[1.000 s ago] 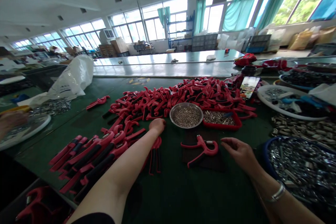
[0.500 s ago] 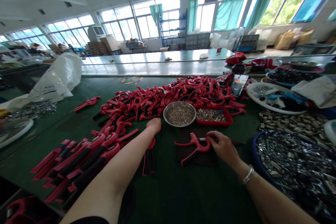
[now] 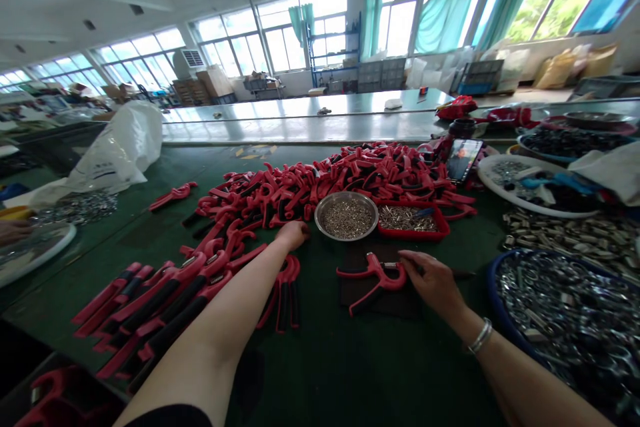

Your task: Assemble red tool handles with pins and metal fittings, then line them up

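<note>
My right hand [image 3: 429,283] is at the near end of a red tool with a black inner grip [image 3: 374,277], which lies on a dark mat [image 3: 380,300]. A thin dark rod [image 3: 463,274] sticks out past that hand, and its fingers appear closed around it. My left hand [image 3: 294,235] rests on the green table top [image 3: 350,360] with curled fingers, holding nothing visible. It is close to a steel bowl of small metal parts [image 3: 347,215] and the edge of a heap of red tools [image 3: 340,183].
A red tray of metal pieces [image 3: 410,221] adjoins the bowl. Rows of red-and-black tools [image 3: 155,300] lie at left. A blue-rimmed basin of metal parts [image 3: 565,327], a white tray [image 3: 533,188] and a phone [image 3: 464,159] are at right. A co-worker's hand [image 3: 13,232] shows at far left.
My right hand has moved left from beside the red tool on the mat to against its end, with the dark rod now showing. My left hand stays by the bowl.
</note>
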`<control>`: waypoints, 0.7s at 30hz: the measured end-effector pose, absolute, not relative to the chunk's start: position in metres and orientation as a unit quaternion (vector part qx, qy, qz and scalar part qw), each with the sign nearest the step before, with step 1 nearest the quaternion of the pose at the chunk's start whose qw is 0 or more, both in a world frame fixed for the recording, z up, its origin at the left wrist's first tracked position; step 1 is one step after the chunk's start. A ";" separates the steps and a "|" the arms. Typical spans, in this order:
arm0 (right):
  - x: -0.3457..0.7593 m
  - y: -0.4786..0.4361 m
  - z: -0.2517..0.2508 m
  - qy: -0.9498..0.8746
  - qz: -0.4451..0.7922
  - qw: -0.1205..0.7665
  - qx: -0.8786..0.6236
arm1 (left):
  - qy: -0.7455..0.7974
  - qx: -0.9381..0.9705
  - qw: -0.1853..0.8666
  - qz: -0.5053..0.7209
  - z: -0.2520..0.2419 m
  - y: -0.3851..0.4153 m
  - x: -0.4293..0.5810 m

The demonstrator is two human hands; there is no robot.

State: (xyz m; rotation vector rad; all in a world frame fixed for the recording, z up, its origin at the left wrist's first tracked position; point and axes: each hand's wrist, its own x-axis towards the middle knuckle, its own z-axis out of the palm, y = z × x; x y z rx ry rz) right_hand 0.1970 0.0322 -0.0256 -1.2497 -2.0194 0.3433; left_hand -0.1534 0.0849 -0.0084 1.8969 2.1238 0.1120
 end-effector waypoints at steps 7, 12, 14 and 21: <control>0.203 0.034 -0.030 -0.748 0.157 0.393 -0.512 | 0.766 0.630 0.130 0.020 -0.011 0.083 -0.149; 0.201 0.035 -0.028 -0.728 0.199 0.403 -0.518 | 0.785 0.609 0.114 0.012 -0.011 0.077 -0.144; 0.199 0.035 -0.026 -0.735 0.192 0.393 -0.518 | 0.790 0.603 0.113 0.010 -0.011 0.075 -0.141; 0.194 0.030 -0.021 -0.798 0.108 0.340 -0.485 | 0.793 0.597 0.117 0.022 -0.011 0.074 -0.139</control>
